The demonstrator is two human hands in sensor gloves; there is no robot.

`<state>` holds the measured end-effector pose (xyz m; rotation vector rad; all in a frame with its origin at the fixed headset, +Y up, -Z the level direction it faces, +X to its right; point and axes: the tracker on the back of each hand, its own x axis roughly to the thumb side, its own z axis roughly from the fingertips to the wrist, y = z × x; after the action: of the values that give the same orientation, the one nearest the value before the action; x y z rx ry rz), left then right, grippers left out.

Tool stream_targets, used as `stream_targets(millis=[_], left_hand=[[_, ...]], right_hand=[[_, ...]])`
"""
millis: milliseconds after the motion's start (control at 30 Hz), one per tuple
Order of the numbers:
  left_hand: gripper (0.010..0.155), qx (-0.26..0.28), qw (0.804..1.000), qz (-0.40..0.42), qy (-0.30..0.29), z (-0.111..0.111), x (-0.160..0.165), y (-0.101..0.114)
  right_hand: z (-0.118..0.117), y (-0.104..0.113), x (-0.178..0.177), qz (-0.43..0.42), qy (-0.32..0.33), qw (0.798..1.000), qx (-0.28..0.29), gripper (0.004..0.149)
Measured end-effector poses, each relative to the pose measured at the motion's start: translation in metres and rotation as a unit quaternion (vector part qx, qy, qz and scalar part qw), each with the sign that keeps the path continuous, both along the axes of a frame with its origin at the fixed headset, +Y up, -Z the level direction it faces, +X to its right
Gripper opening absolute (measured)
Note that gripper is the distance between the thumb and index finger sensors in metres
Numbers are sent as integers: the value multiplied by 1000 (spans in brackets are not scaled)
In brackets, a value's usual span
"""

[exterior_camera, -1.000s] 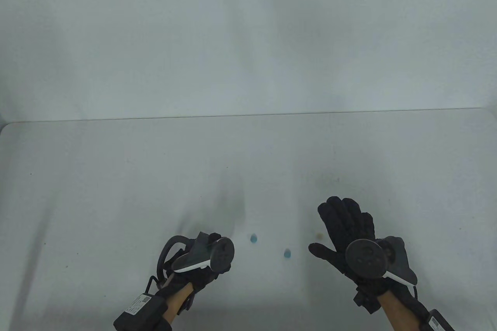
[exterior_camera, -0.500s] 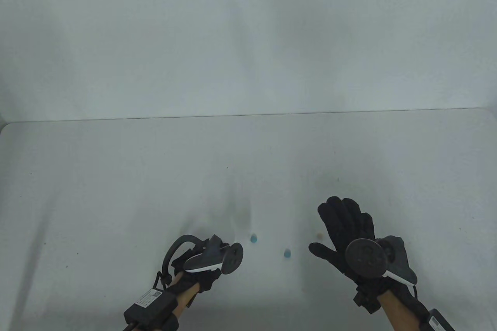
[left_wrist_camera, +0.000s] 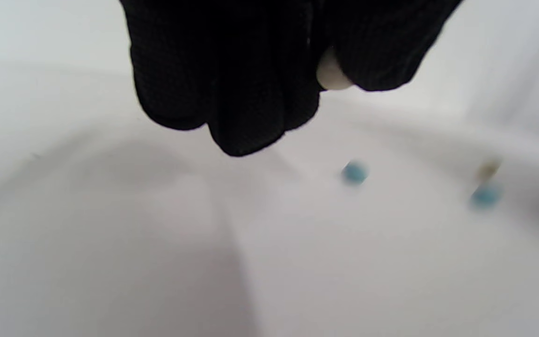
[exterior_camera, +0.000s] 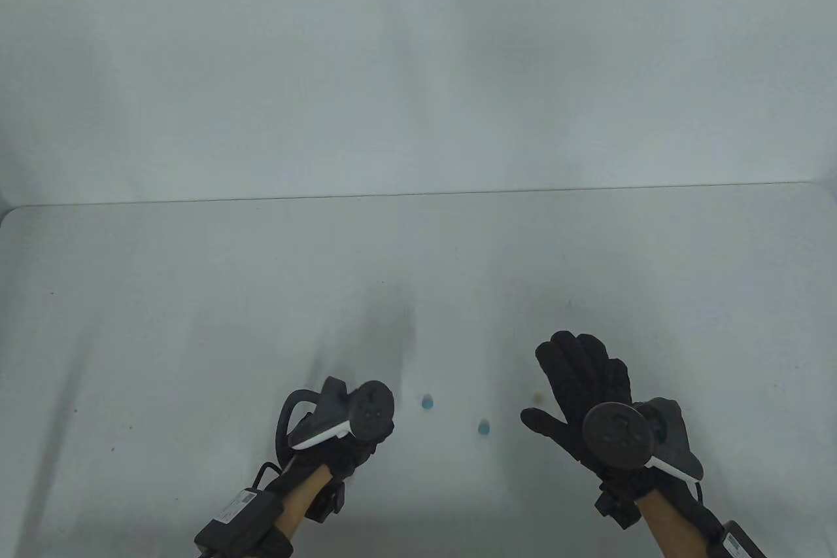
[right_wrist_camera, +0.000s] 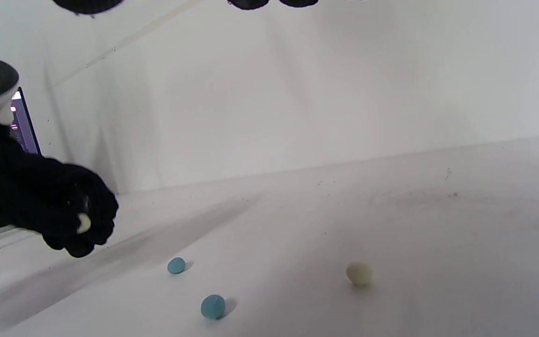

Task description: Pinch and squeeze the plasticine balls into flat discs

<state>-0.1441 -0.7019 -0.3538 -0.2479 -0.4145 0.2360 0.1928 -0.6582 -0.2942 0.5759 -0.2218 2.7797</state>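
My left hand [exterior_camera: 366, 437] hangs above the table's near edge with its fingers curled, and it pinches a small white plasticine piece [left_wrist_camera: 332, 77], also seen as the white piece [right_wrist_camera: 83, 223] between the gloved fingers [right_wrist_camera: 75, 220]. Two blue balls lie on the table between the hands: one blue ball [exterior_camera: 427, 401] nearer the left hand, the other blue ball [exterior_camera: 484, 428] nearer the right. A cream ball [right_wrist_camera: 359, 273] lies by the right hand; in the table view it shows as a small tan spot [exterior_camera: 539, 398]. My right hand [exterior_camera: 575, 375] is spread flat, palm down, holding nothing.
The white table [exterior_camera: 196, 296] reaches back to a white backdrop [exterior_camera: 418, 61]. A lit screen edge [right_wrist_camera: 21, 124] shows behind the left hand in the right wrist view.
The left hand dipped toward the near edge, then came back up and slightly left, still pinching the white piece. The right hand and the balls have stayed put.
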Motion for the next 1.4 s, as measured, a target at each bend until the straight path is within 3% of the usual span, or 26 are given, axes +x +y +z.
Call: stream_targets(millis=[67,167,333,533,600,700,833,967,1067,1133,1200,1333,1400], left_hand=[[52,-33,993,110,20,-2,-7,9],[63,-71,965,250,42,-1,-17,18],[57,-181,856,477,84,9,-25,16],[54,-256,749,601,112,20,-26,-5],[53,-261,740,610,114,22,-26,-11],[51,-251,750,602,109,23,-27,-13],[48,-250,744,609,115,23,-27,-15],[46,-244,752,602,116,24,-28,-15],[45,-219,773,583,119,23,-29,-12],[45,-206,775,583,128,23,-30,-9],[46,-227,767,585,130,22,-30,-12],[53,-271,730,615,127,22,-31,-23],[71,-290,708,635,109,22,-30,-26]], right_hand=[[0,0,1,-1,-1,1000,-2,84],[0,1,3,-1,-3,1000,-1,84],[-1,-1,4,1,-4,1000,-6,84],[-1,-1,4,4,-8,1000,-8,84],[-2,-1,4,3,-10,1000,-10,84],[-2,-3,4,5,-10,1000,-18,84],[-3,-3,3,7,-12,1000,-17,83],[-3,-3,3,9,-15,1000,-18,84],[-3,-3,3,9,-14,1000,-19,83],[-3,-4,2,11,-14,1000,-18,83],[-4,-4,2,10,-13,1000,-21,83],[-3,-4,2,10,-12,1000,-22,83],[-4,-4,2,7,-12,1000,-22,83]])
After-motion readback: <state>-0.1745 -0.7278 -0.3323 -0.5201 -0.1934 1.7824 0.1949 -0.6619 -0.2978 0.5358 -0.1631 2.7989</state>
